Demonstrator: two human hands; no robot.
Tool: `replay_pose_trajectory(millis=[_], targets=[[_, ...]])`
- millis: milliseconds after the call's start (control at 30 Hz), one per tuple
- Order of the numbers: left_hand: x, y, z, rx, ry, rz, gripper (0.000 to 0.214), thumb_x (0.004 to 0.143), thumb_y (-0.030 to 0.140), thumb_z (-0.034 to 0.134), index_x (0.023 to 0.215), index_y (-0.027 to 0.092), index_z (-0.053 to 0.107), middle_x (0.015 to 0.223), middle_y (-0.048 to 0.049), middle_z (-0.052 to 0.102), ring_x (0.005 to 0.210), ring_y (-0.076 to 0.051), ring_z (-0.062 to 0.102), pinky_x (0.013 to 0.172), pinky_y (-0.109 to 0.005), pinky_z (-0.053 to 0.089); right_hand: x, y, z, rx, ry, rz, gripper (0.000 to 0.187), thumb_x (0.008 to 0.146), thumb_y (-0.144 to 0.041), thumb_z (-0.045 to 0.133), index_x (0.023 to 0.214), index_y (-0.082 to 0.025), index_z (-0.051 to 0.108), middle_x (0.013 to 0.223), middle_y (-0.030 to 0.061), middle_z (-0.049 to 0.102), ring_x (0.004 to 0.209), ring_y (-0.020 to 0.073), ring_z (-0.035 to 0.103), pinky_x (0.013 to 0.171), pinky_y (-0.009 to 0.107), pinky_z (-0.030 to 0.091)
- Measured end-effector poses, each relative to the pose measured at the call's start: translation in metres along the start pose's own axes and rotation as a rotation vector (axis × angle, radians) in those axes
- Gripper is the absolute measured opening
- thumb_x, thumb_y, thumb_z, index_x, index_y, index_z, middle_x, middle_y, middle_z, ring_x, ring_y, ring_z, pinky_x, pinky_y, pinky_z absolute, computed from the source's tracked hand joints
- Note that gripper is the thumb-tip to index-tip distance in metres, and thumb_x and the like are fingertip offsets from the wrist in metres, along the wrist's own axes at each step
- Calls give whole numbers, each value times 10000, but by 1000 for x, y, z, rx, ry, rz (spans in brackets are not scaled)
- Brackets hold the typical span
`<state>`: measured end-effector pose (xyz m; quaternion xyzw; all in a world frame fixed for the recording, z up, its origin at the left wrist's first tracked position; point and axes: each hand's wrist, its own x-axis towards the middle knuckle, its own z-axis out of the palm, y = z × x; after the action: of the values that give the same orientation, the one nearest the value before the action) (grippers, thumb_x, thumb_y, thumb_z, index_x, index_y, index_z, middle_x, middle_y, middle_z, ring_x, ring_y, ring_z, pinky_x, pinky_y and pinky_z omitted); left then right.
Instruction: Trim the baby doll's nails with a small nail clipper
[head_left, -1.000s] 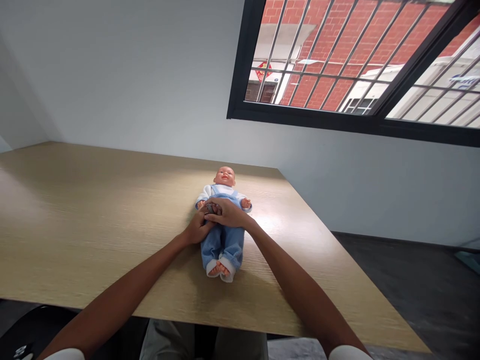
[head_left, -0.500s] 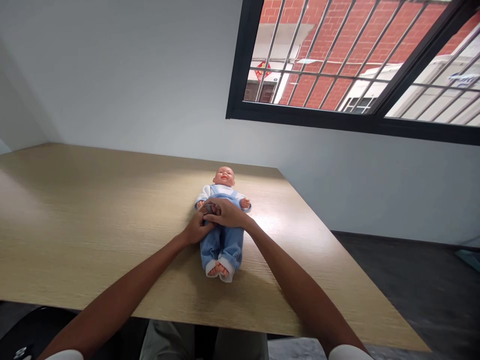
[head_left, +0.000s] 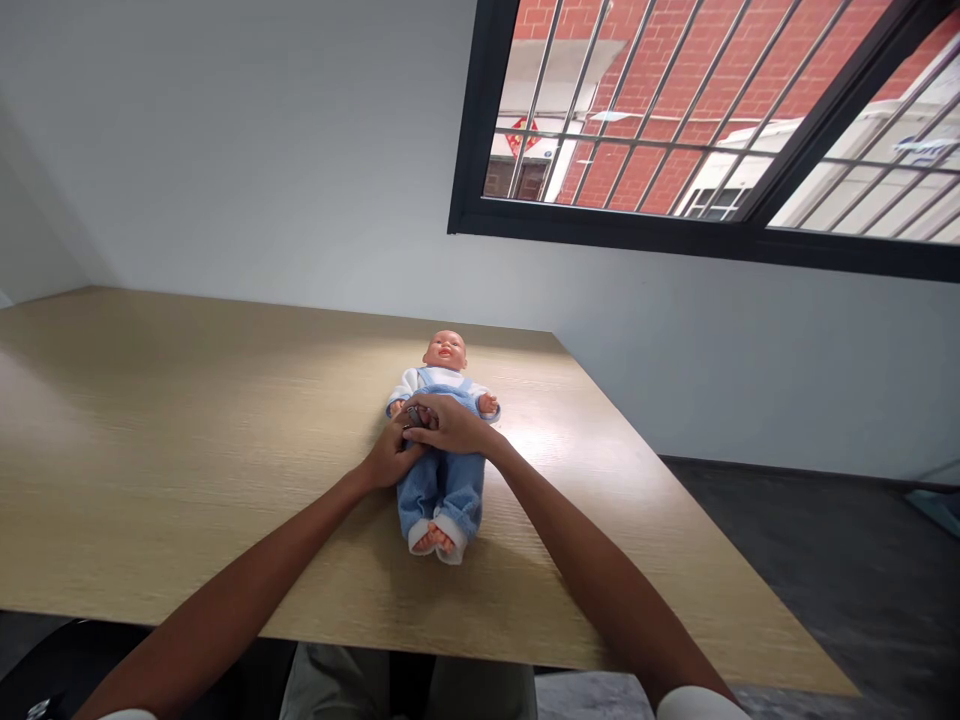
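A baby doll (head_left: 442, 490) lies on its back on the wooden table, its head toward the wall and its bare feet toward me. It is dressed in blue overalls and a white top. Over its belly my two hands meet. My left hand (head_left: 390, 455) comes in from the left side, fingers curled and partly covered by the other hand. Bent across the doll's waist is my right hand (head_left: 452, 426), its fingertips against the left. A small greyish, shiny bit (head_left: 415, 414) shows between the fingers; I cannot tell what it is.
The pale wood table (head_left: 187, 450) reaches to the wall, its right edge slanting toward me. A dark-framed barred window (head_left: 600, 220) is above at the right. Below at the left, a black seat-like shape (head_left: 67, 665) sits under the table edge.
The whole view has shifted slightly. My hands stay together over the doll's belly, and the doll lies in the same place.
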<state>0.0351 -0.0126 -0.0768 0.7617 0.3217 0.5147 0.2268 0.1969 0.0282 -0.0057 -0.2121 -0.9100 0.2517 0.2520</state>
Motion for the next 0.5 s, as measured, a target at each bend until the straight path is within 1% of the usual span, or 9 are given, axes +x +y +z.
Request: replay_pose_trajectory(millis=[167,500], targets=[[1,3,0,-2,0,-2,200,896,319,535,936,146,628,1030,-100,678,991,-258,611,952,-421,478,0,2,1,5,4,2,275,843,-283,706,1083,-175,627,735,-31,527,660,127,478,629,251,393],[1,2,0,0,-17,12,216,907,307,536,984,138,646,1052,-105,683,1019,-266,613,965,-429,469,0,2,0,4,6,-10,283,845,-280,700,1098,-176,628,744,-30,526,672,128,488,640,250,395]])
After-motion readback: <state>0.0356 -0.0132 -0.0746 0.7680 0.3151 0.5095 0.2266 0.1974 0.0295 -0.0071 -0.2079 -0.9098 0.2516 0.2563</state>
